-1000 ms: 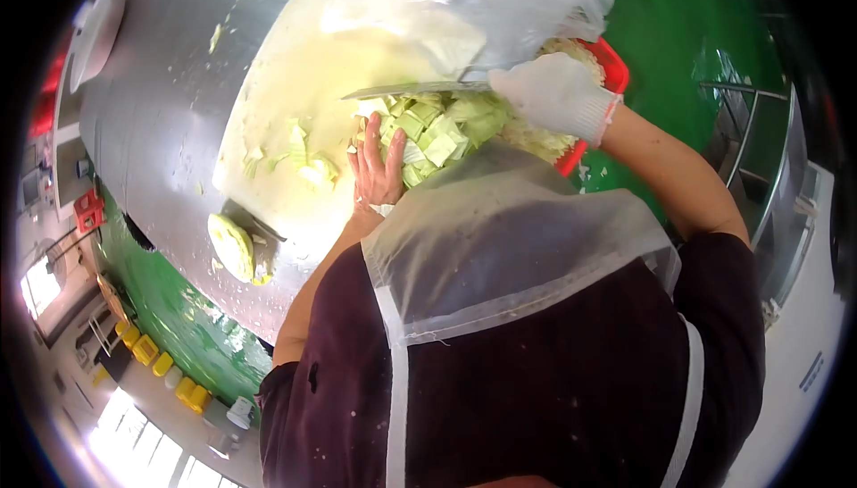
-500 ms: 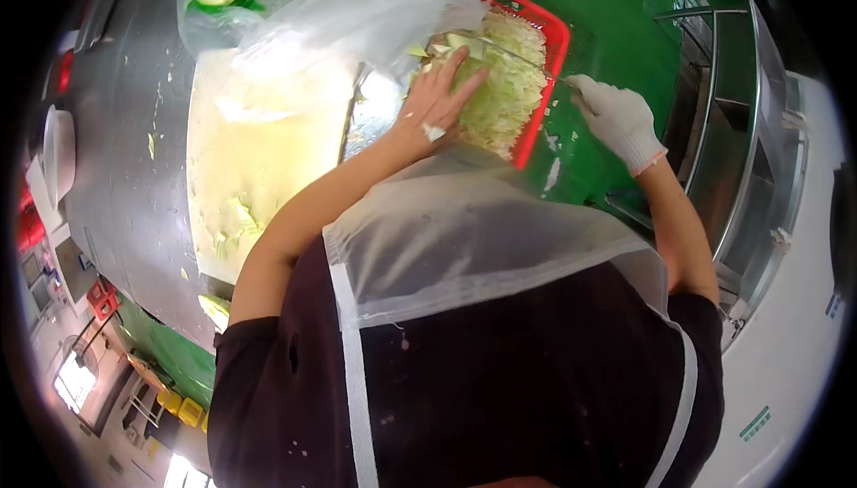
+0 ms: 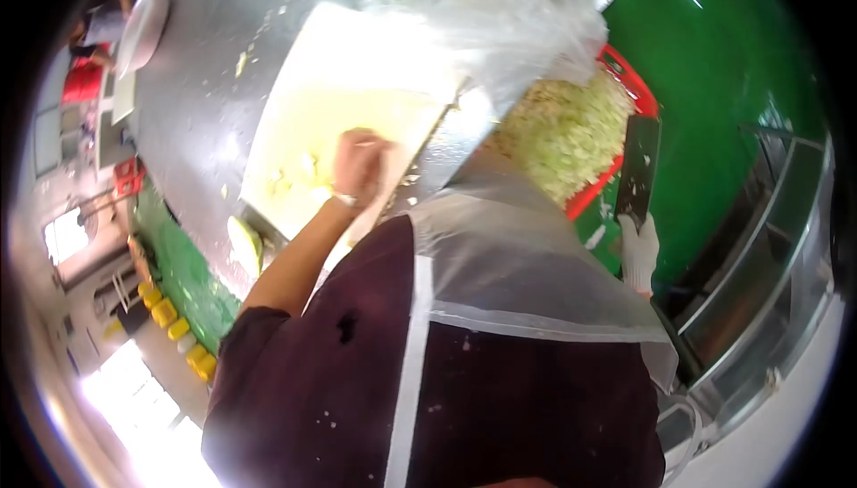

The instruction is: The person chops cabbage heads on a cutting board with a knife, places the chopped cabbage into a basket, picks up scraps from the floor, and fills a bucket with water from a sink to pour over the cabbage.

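Note:
My bare left hand [image 3: 359, 166] is over the pale cutting board [image 3: 308, 100], its fingers curled and slightly blurred; whatever they hold, if anything, is hidden. Small cabbage scraps [image 3: 308, 165] lie on the board beside it. In a white knit glove, my right hand [image 3: 638, 251] is closed around the handle of a cleaver [image 3: 639, 162]. The broad blade points away from me, with bits of cabbage stuck to it. Left of the cleaver is a red basket [image 3: 644, 95] full of chopped cabbage [image 3: 567, 135], partly covered by plastic and my apron.
A clear plastic bag [image 3: 509, 15] with pale green vegetables lies across the board's far end. A cabbage piece [image 3: 245, 245] sits by the table's near edge. Metal racks [image 3: 759, 238] stand at the right above the green floor [image 3: 705, 59]. Another person [image 3: 103, 24] is at far left.
My left hand has left the chopped cabbage and moved left onto the board, its fingers now curled. The cleaver has come away from the basket to its right side. The view has shifted.

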`<state>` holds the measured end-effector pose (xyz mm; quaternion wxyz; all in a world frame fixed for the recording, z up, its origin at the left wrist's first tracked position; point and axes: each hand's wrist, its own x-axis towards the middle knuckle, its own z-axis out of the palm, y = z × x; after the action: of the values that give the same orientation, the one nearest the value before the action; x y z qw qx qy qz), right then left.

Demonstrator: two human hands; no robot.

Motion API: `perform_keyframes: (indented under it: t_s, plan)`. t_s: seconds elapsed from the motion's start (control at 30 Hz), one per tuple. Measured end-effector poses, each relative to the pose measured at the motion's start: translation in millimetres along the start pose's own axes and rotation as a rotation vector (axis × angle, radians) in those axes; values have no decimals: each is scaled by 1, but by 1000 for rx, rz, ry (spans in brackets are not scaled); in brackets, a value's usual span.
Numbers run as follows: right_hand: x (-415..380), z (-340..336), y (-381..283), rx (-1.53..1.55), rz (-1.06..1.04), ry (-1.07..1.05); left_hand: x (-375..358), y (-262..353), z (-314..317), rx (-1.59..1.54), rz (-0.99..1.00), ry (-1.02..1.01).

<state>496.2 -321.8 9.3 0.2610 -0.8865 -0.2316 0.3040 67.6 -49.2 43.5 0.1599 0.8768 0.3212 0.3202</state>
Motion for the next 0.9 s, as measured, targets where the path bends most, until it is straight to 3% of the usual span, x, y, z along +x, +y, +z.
perform_keyframes:
  t_s: [0.07,0.13,0.2,0.23,0.33,0.37,0.5,0.53,0.57,0.6,0.63,0.73,0.83,0.9]
  plan:
    - [-3,17,-2,156,73,-45,-38,-30,-51,355,-331,152]
    - [-17,21,-30,313,201,-120,-89,-74,-66,619,-886,295]
    - [-15,30,-23,324,145,-140,-108,-93,-49,706,-1209,22]
    - [-17,31,-19,325,124,-138,-70,-51,-44,647,-1191,-96]
    - [-28,29,-45,286,131,-132,-42,-22,9,381,-527,-134]
    - [-32,30,-48,307,149,-125,-17,3,24,351,-430,-238]
    - [-45,22,-61,217,162,-150,29,44,71,304,-271,-396]
    - [-49,22,-64,267,99,-140,39,46,78,304,-200,-453]
    - [-42,37,-34,238,-187,24,49,47,87,332,-141,-445]
    - [-53,28,-53,302,68,-90,55,50,94,362,-89,-448]
    - [-59,27,-57,341,165,-120,62,52,102,343,-22,-461]
    - [-71,25,-58,344,210,-118,69,66,143,218,209,-405]
    - [-84,24,-58,376,193,-48,75,95,155,-34,219,-433]
    - [-92,23,-53,429,194,-8,75,94,169,-203,440,-501]
